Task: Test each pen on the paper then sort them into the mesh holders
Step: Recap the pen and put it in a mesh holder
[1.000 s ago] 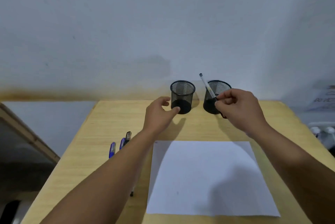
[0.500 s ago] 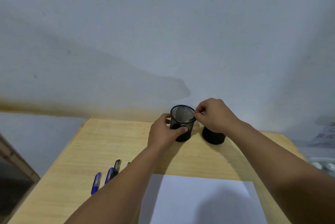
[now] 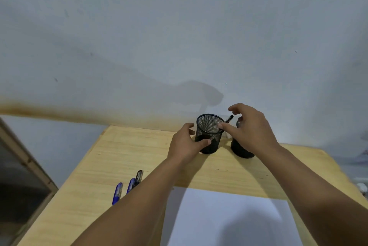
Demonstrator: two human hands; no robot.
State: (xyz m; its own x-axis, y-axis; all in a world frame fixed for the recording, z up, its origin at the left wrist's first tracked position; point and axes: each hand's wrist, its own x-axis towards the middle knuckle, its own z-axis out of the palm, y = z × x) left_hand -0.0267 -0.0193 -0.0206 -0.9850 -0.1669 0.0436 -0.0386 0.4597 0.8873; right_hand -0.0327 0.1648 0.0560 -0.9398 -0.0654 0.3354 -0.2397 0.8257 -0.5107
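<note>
One black pen (image 3: 229, 119) stands in the black mesh holder (image 3: 209, 134) my left hand (image 3: 186, 146) grips, right fingers (image 3: 223, 126) spread empty; three blue pens (image 3: 117, 193) on the worktop (image 3: 119, 156) remain untested.

Two bare forearms reach into the head view from the lower edge, one from the lower left and one from the lower right, each ending in a bare hand: the left hand (image 3: 186, 144) and the right hand (image 3: 251, 130). No sleeve, cuff or glove covers either arm as far down as the picture shows them. Both wrists and all visible fingers are plain, with no watch, band or ring showing, and the nails are short and unpainted.
</note>
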